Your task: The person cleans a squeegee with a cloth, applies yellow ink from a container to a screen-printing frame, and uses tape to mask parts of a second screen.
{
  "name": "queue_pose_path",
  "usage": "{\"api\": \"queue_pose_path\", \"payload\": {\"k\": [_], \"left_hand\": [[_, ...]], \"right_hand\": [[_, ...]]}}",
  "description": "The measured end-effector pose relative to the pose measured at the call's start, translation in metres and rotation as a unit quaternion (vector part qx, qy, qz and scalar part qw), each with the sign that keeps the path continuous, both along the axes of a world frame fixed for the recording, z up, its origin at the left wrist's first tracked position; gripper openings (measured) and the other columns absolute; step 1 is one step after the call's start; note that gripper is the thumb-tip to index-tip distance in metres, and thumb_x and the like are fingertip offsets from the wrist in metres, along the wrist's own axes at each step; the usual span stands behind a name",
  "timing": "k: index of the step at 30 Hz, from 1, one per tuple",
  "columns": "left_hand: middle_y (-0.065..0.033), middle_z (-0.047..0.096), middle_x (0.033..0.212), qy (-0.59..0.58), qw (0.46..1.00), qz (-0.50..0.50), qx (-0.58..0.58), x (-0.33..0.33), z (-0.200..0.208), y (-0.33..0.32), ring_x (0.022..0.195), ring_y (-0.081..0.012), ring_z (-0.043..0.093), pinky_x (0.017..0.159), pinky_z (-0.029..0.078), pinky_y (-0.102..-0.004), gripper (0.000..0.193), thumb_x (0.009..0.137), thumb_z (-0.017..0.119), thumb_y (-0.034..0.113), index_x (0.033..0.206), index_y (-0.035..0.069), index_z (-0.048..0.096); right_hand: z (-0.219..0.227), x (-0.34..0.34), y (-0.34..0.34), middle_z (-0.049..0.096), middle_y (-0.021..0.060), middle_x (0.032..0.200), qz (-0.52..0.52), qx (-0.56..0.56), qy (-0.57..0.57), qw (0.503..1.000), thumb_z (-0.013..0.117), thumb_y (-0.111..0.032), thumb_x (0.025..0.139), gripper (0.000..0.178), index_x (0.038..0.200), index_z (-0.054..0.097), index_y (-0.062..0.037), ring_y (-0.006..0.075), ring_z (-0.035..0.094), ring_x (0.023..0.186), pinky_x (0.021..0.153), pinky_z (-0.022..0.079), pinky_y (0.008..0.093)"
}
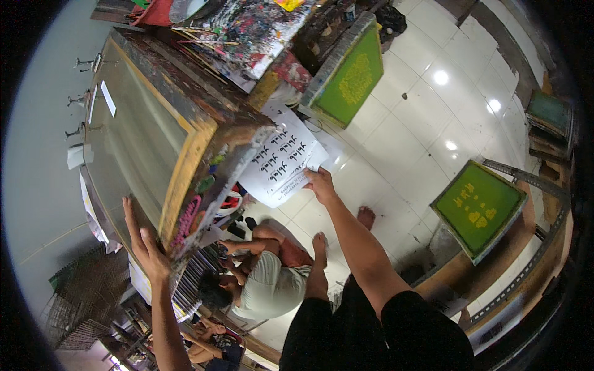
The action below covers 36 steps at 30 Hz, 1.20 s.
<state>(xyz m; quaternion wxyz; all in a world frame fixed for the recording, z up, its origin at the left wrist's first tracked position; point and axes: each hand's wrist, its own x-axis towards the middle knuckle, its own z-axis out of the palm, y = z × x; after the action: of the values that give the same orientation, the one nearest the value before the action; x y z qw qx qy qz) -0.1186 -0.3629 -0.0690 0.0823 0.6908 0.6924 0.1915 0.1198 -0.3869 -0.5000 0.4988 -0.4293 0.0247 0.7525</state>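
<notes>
My left hand (145, 247) lies with fingers stretched out on the near edge of a wooden-framed table (139, 148) with a smooth, glossy top. It holds nothing. In my right hand (320, 184) is a sheet of paper (279, 162), pinched at its right edge between thumb and fingers. Rows of dark lettering cover the white sheet, which hangs beside the table's right corner, above the floor. Two narrow white strips, one of them this paper strip (107, 99), rest on the far left of the tabletop.
Green framed printing screens (354, 74) lean beyond the paper and stand at right (479, 210). Paintbrushes (207, 42) lie beside a paint-spattered surface (247, 37) at the back. A seated person (272, 284) is close below the table; another person (213, 340) is farther left. Metal clamps (86, 63) line the left edge.
</notes>
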Motion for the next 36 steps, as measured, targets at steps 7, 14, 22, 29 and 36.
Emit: {"api": "queue_pose_path", "payload": {"k": [7, 14, 22, 29, 36], "left_hand": [[-0.0221, 0.026, 0.162, 0.015, 0.999, -0.027, -0.020, -0.004, -0.001, 0.012, 0.152, -0.0332, 0.020, 0.123, 0.012, -0.0456, 0.080, 0.102, 0.034, 0.058, 0.153, -0.003, 0.031], [-0.0215, 0.021, 0.163, 0.007, 1.000, -0.004, -0.027, -0.008, -0.004, 0.012, 0.152, -0.0337, 0.017, 0.123, 0.011, -0.0470, 0.083, 0.102, 0.031, 0.060, 0.154, -0.004, 0.028], [-0.0197, 0.022, 0.163, 0.064, 0.997, -0.004, -0.043, -0.010, -0.004, 0.015, 0.152, -0.0346, 0.017, 0.123, 0.012, -0.0509, 0.084, 0.102, 0.028, 0.064, 0.156, 0.000, 0.027], [-0.0194, 0.022, 0.163, 0.066, 0.997, 0.001, -0.044, -0.013, -0.006, 0.012, 0.152, -0.0356, 0.016, 0.123, 0.011, -0.0522, 0.084, 0.102, 0.026, 0.064, 0.156, 0.000, 0.026], [-0.0193, 0.023, 0.163, 0.038, 0.998, 0.014, -0.038, -0.010, -0.007, 0.010, 0.152, -0.0333, 0.018, 0.123, 0.012, -0.0496, 0.081, 0.103, 0.026, 0.062, 0.156, 0.000, 0.026]], "right_hand": [[-0.058, -0.069, 0.045, 0.070, 0.0094, 0.099, 0.013, 0.009, -0.065, 0.998, 0.065, -0.010, 0.094, 0.020, 0.112, 0.065, -0.0004, 0.0204, 0.070, 0.080, 0.064, 0.064, 0.0379], [-0.069, -0.076, -0.028, 0.071, 0.0073, 0.100, 0.004, -0.021, -0.128, 0.991, 0.062, -0.010, 0.097, 0.026, 0.120, 0.065, 0.0019, 0.0149, 0.068, 0.083, 0.070, 0.058, 0.0309], [-0.069, -0.045, -0.060, 0.070, 0.0084, 0.104, -0.004, -0.036, -0.052, 0.998, 0.067, -0.006, 0.095, 0.030, 0.122, 0.064, 0.0063, 0.0145, 0.067, 0.087, 0.072, 0.059, 0.0312], [-0.050, -0.029, -0.124, 0.069, 0.0065, 0.109, 0.062, -0.072, -0.041, 0.995, 0.068, -0.005, 0.094, 0.027, 0.119, 0.065, 0.0054, 0.0165, 0.066, 0.096, 0.082, 0.058, 0.0347], [-0.041, -0.033, -0.122, 0.069, 0.0128, 0.110, 0.023, -0.108, 0.000, 0.994, 0.067, -0.012, 0.096, 0.033, 0.120, 0.062, 0.0099, 0.0202, 0.068, 0.095, 0.085, 0.058, 0.0343]]}}
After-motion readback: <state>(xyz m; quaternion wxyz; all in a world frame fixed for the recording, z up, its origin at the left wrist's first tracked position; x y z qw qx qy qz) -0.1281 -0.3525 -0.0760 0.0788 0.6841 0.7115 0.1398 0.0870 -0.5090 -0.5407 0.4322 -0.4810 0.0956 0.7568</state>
